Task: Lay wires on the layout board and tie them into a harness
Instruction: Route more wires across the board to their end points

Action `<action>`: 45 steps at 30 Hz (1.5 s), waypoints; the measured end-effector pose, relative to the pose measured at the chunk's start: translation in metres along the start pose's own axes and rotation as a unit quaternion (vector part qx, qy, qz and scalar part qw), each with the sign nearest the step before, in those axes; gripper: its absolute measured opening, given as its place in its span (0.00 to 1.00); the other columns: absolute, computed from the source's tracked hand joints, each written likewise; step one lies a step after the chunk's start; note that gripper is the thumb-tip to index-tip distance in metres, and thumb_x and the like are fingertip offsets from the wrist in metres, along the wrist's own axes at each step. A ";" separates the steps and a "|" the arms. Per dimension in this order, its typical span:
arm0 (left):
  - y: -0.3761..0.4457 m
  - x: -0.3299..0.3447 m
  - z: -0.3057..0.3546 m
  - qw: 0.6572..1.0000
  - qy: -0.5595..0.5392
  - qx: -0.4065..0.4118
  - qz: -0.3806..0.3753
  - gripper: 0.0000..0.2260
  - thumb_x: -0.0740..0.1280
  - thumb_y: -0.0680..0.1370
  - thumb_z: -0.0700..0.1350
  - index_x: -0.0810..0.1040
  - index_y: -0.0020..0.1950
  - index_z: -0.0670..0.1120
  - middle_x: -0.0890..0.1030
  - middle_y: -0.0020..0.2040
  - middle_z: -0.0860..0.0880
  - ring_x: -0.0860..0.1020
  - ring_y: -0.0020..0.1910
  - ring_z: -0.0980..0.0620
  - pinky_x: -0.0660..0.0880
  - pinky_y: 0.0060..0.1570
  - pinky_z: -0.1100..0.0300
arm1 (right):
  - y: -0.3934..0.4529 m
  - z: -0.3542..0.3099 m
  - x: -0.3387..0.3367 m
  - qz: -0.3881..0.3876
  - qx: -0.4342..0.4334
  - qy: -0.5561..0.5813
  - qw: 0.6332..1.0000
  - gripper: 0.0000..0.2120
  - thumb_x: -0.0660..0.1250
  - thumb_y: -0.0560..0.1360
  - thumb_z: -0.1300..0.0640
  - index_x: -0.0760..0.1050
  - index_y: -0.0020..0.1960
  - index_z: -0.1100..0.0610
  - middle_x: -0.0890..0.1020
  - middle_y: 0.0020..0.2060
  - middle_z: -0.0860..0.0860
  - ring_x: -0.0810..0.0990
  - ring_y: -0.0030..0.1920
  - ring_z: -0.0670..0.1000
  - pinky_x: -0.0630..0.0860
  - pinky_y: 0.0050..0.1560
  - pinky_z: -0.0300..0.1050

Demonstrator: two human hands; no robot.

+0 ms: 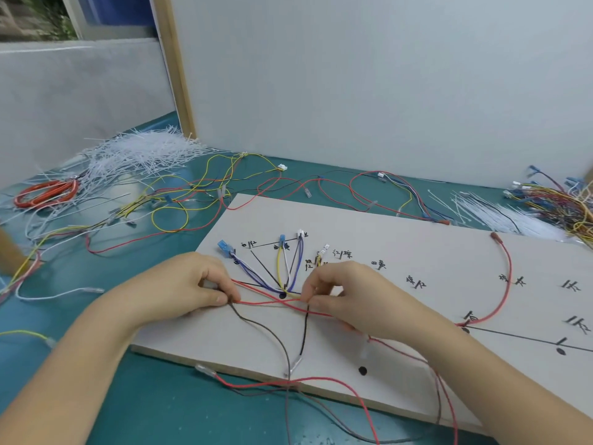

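The pale layout board [401, 245], marked with black lines and handwritten labels, lies on a teal table. On it a fan of blue, white and yellow wires [282, 271] runs from small connectors down to a black dot. My left hand [192, 287] pinches a red wire [266, 302] and a brown wire [256, 326] at the board's left part. My right hand [343, 293] pinches the red wire and a black wire [305, 329] just right of the dot. Another red wire [507, 277] arcs across the board's right side.
A heap of white cable ties [134, 155] and red-handled scissors [48, 192] lie at the back left. Loose coloured wires [199, 194] sprawl behind the board. More cable ties [494, 213] and a bundle of wires [558, 200] sit at the back right. A white panel stands behind.
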State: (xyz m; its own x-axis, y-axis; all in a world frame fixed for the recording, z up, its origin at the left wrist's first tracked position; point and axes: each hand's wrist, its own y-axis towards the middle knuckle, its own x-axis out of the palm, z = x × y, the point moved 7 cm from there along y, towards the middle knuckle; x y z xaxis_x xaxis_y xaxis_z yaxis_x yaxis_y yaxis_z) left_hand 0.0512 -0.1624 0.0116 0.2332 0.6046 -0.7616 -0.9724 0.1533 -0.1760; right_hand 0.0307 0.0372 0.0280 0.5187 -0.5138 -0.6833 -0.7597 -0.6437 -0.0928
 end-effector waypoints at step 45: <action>0.033 0.032 0.066 0.975 0.163 0.146 0.027 0.04 0.69 0.74 0.47 0.80 0.48 0.53 0.73 0.39 0.62 0.71 0.39 0.67 0.66 0.43 0.71 | -0.064 0.007 -0.022 0.004 -0.091 -0.168 0.982 0.04 0.62 0.77 0.52 0.73 0.49 0.43 0.76 0.39 0.32 0.75 0.44 0.37 0.72 0.51 0.35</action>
State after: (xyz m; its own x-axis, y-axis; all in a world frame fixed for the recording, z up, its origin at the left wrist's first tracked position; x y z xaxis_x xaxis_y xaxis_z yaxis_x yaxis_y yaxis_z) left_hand 0.0267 -0.0868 0.0228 0.1194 0.3445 -0.9312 -0.9276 0.3730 0.0190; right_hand 0.0649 0.0939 0.0435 0.3318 -0.3232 -0.8862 -0.6647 -0.7467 0.0234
